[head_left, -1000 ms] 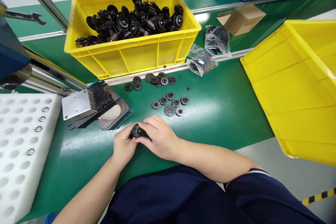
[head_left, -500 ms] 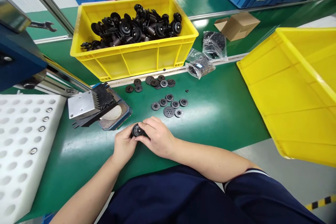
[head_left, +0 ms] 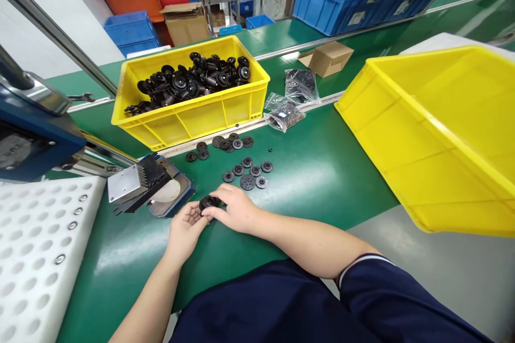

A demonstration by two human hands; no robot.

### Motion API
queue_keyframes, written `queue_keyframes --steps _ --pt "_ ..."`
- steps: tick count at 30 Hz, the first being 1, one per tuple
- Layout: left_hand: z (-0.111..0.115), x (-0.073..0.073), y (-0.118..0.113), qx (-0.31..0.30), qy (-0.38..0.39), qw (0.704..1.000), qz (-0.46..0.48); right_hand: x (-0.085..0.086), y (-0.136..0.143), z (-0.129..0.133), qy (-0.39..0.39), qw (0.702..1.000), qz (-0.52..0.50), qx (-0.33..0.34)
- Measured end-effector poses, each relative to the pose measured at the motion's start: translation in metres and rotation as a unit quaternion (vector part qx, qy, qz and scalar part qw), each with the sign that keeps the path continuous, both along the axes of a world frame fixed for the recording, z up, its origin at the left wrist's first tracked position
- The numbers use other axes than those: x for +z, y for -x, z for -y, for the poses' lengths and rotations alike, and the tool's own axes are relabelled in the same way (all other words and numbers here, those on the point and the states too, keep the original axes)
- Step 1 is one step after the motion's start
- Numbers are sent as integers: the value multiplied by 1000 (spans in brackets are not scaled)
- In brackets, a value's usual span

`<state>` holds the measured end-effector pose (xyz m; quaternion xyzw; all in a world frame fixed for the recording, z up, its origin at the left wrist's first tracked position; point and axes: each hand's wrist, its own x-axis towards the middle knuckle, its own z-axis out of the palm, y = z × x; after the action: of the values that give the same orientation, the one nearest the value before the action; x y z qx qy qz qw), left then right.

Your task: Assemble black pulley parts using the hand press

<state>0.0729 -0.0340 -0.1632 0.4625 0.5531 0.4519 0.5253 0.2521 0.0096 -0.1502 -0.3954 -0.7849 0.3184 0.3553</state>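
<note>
A round black part (head_left: 208, 203) is held between both hands above the green table. My left hand (head_left: 188, 228) has its fingers curled around the part's left and lower side. My right hand (head_left: 233, 209) pinches it from the right with thumb and fingers. Just beyond the hands lie several black discs (head_left: 247, 181) in loose groups on the table. A yellow bin (head_left: 201, 119) behind them is heaped with black wheel-like parts (head_left: 179, 81).
At the left stand a white foam tray (head_left: 48, 214) with round holes and a blue machine (head_left: 36, 134); a metal block (head_left: 126, 183) rests on its base. Plastic bags (head_left: 284, 115) and a cardboard box (head_left: 330, 59) lie behind. A large yellow bin (head_left: 426, 144) fills the right.
The camera view has tilted up, showing more of the background. The black part has tilted between my hands, and the fingers of my left hand look slightly looser around it.
</note>
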Motion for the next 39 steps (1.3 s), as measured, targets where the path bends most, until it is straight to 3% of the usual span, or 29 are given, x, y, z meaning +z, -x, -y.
queue_keyframes --steps 5,15,29,39 --pt "0 1 -3 -5 -13 1000 -22 4 -1 -1 33 999 -18 4" --pt "3 -6 3 -6 -81 995 -53 0 6 4 -91 995 -4 35" --pt "8 -12 9 -27 -106 982 -151 -11 11 7 -125 990 -45 55" --pt "1 -8 -1 10 -77 995 -64 -10 9 3 -100 993 -39 49"
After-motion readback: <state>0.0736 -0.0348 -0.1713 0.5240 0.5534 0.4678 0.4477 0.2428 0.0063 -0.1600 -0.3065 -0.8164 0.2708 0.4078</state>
